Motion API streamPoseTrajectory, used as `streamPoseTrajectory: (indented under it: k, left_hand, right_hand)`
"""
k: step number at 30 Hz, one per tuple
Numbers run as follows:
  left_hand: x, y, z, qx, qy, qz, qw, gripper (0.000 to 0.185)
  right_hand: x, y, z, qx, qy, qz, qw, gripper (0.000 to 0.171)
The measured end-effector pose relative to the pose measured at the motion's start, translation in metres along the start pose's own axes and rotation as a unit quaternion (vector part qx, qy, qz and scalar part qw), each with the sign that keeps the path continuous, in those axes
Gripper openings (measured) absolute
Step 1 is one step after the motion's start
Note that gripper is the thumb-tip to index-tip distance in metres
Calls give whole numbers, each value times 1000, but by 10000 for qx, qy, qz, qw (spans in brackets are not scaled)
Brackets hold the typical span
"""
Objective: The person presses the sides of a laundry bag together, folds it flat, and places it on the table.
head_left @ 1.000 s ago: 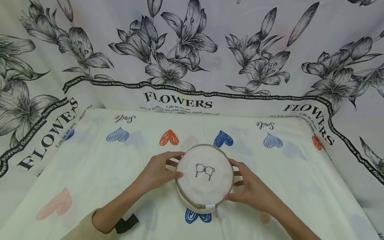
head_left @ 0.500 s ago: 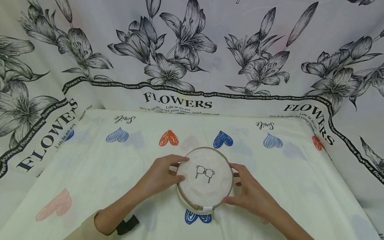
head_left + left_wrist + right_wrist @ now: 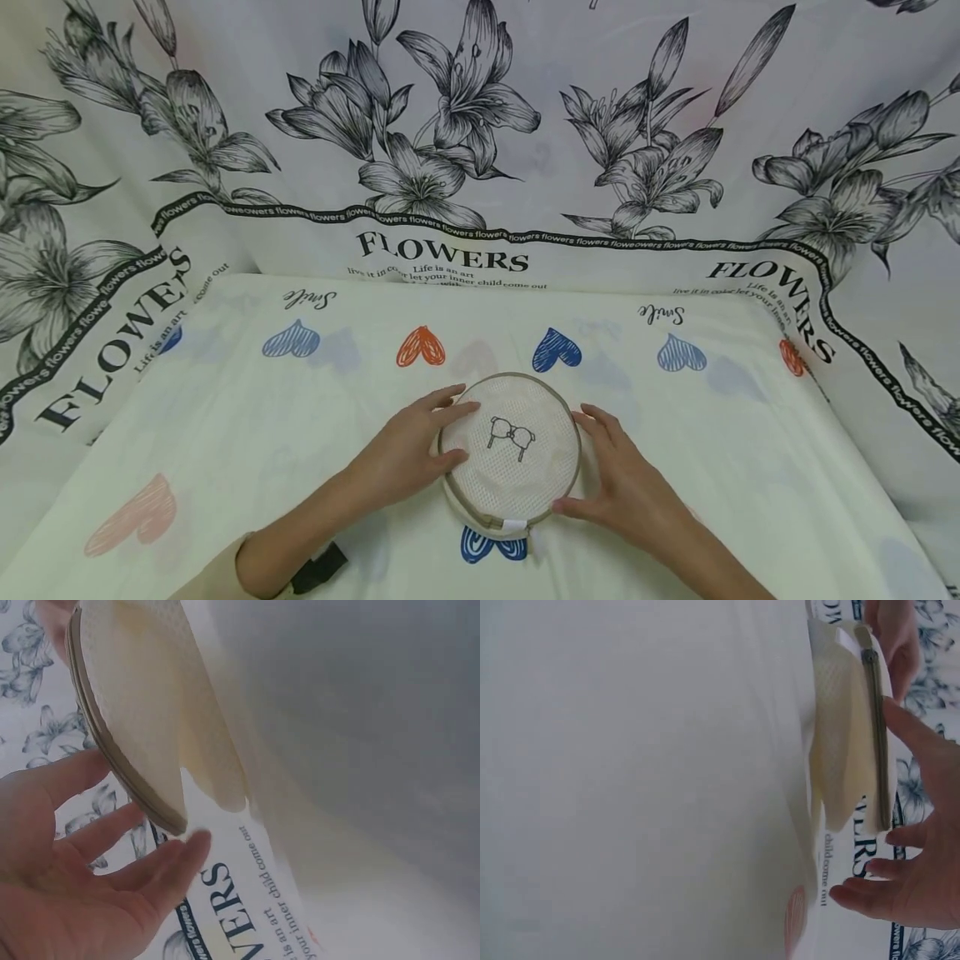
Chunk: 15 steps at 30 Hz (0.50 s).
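Observation:
A round, cream mesh laundry bag [image 3: 517,487] stands on the bed-like covered surface, with two line-drawn sheep-like figures on its lid. A tan zipper [image 3: 880,735] runs around the upper rim, its closed line meeting a white tab [image 3: 514,525] at the front. My left hand [image 3: 408,446] lies at the left rim, thumb and a finger resting over the lid's edge. At the right rim is my right hand [image 3: 618,479], thumb tip at the front edge and the other fingers loosely extended. Both wrist views show the fingers spread beside the bag, not wrapped around it.
White cloth [image 3: 750,500] with printed hearts covers the surface. Behind it hangs a flower-printed curtain [image 3: 555,192]. A black strap [image 3: 318,568] sits at the left sleeve [image 3: 225,575].
The bag has shifted slightly toward me, turning a little. My left fingers have slid further onto its lid, and my right fingers have straightened out along the right rim.

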<state>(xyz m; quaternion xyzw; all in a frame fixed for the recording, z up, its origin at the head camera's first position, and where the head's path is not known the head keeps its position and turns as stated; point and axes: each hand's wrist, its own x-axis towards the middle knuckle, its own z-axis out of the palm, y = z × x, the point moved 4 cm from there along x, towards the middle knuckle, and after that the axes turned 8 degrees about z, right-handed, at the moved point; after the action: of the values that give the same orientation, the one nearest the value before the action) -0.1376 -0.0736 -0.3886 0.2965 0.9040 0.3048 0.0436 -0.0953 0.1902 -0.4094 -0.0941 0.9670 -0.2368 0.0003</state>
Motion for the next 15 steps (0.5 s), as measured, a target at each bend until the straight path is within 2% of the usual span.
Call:
streamPoseTrajectory:
  k: [3,7,10,15]
  left_hand:
    - [-4,8,2,500,-59,162,9986,66]
    - [-8,16,7,910,-214,546,9941,74]
    - [-10,19,11,1094,-382,826,9898,81]
    - [-10,21,13,1102,-580,989,9873,86]
  right_hand:
    - [0,-2,-2,-93,118,-401,9991,120]
    - [2,-8,-1,-133,-91,-926,9956,119]
    - [3,-13,0,-322,-178,-1251,9915,116]
    - [5,-19,0,-569,-46,-1681,9841,115]
